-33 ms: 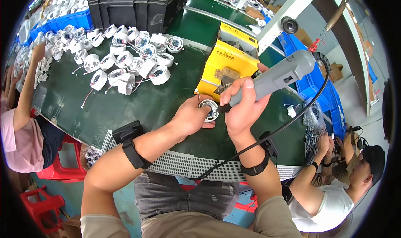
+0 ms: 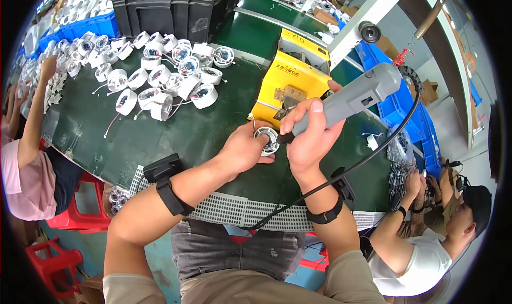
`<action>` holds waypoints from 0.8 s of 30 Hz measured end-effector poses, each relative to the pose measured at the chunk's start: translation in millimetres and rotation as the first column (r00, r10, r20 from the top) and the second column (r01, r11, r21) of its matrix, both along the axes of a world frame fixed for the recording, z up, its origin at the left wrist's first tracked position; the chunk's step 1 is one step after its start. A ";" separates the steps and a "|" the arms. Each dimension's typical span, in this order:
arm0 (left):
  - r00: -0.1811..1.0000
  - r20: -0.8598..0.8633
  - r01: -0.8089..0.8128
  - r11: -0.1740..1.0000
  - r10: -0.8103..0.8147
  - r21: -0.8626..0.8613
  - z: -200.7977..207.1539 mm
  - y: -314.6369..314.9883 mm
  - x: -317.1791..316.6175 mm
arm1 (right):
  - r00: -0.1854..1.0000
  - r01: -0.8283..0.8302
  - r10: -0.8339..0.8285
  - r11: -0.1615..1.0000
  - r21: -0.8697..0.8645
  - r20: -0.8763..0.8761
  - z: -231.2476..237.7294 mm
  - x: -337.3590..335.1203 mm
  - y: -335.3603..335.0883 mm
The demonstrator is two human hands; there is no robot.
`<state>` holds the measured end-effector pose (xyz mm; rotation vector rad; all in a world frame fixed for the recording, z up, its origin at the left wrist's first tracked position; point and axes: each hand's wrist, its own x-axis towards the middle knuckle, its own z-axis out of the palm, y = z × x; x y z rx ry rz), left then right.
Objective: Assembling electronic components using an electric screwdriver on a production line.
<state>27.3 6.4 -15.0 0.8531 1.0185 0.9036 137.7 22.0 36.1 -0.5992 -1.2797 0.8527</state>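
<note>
Closed around a round white housing (image 2: 272, 144) with a circuit board inside, my left hand (image 2: 241, 148) keeps it low over the green table, its open face up. My right hand (image 2: 312, 144) grips a grey corded electric screwdriver (image 2: 349, 102), tilted with its black nose down at the housing's right side. The bit's tip is too hidden to tell whether it touches a screw. Just beyond both hands stands a yellow screw feeder (image 2: 274, 77) with a metal bracket on its front. A thin white wire rises from beside my left fingers.
Many similar white housings (image 2: 160, 77) with wires lie at the left, before a black bin (image 2: 170, 13). One small white part (image 2: 372, 141) rests at the right. The black cord (image 2: 368, 157) loops over my right forearm. People work at both sides; blue trays (image 2: 408, 125) line the right.
</note>
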 end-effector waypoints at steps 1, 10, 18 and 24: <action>1.000 -0.003 -0.001 1.000 0.001 0.009 -0.4 0.0 0.0 | 1.000 -0.002 0.002 1.000 0.001 -0.006 -0.8 -0.4 -0.1; 0.999 0.012 -0.034 0.999 0.034 0.001 0.1 -2.2 0.3 | 0.999 0.021 -0.020 0.999 -0.031 0.028 -7.6 -4.6 -1.7; 0.999 0.007 -0.044 0.999 0.044 0.024 0.2 -0.4 0.1 | 0.999 -0.031 0.030 0.999 0.024 0.024 -14.0 -3.5 4.1; 1.000 -0.014 0.016 0.994 -0.014 0.109 -8.0 3.3 -6.4 | 0.991 -0.131 0.131 0.991 -0.022 -0.001 -20.3 3.3 2.5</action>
